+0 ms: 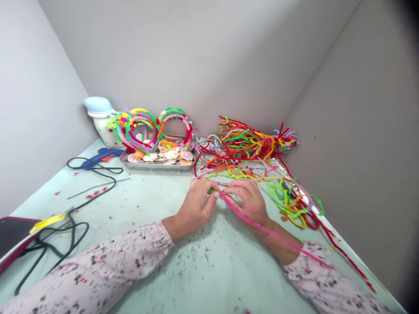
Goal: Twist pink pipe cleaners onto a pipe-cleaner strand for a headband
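standing over this person's shoulder, you see both bare hands close together at the front of a pale green surface (199, 248). the left hand (196, 208) is clenched, its fingers pinched around a short green pipe cleaner (212, 191), while the right hand (248, 201) grips a pink pipe cleaner (271, 233) right beside it. the grip on each side is firm and closed, and the two sets of fingertips almost touch. the pink length runs down past the right wrist and out over the floral sleeve (314, 266).

just beyond the hands lies a tangled heap of multicoloured pipe cleaners (244, 146), with yellow-green coils (288, 205) off to the right. further left, pipe-cleaner hoops (152, 131) lean over a steel tray (157, 166) of seashells (172, 155). behind them stands a white pot with a pale blue lid (100, 115) — and nearer the left edge lie a blue glue gun (101, 157) and its looping black cable (94, 174).
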Motion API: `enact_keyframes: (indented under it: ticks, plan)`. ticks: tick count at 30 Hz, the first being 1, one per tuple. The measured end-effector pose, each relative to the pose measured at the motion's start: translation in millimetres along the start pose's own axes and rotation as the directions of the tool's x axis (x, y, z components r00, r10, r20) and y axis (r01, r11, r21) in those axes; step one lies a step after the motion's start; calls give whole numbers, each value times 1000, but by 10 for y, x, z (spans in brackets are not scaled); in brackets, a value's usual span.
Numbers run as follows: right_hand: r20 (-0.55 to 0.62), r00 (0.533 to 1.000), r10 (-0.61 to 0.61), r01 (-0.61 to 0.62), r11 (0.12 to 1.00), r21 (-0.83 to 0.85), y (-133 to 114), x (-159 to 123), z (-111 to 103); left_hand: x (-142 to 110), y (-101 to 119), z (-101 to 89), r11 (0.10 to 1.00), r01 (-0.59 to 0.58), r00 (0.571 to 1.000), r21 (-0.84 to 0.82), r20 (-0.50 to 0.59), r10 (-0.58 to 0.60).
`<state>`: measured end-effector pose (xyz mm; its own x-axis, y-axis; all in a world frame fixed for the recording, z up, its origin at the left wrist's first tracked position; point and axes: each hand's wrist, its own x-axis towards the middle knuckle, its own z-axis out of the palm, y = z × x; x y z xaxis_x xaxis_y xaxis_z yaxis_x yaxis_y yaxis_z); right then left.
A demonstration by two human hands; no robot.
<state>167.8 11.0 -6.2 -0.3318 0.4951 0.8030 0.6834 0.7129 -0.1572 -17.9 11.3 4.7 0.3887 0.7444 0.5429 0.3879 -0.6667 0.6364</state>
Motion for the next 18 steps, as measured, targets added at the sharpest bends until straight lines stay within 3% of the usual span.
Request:
enact_keyframes:
  ticks: [11,18]
  plan:
    - [-12,999,37,-37,998,46,-46,30,-8,10,-7,11,999,-18,1000,43,5,18]
    - [49,994,102,-108,984,140,-80,40,-41,16,-5,7,995,-40,999,95,22,38]
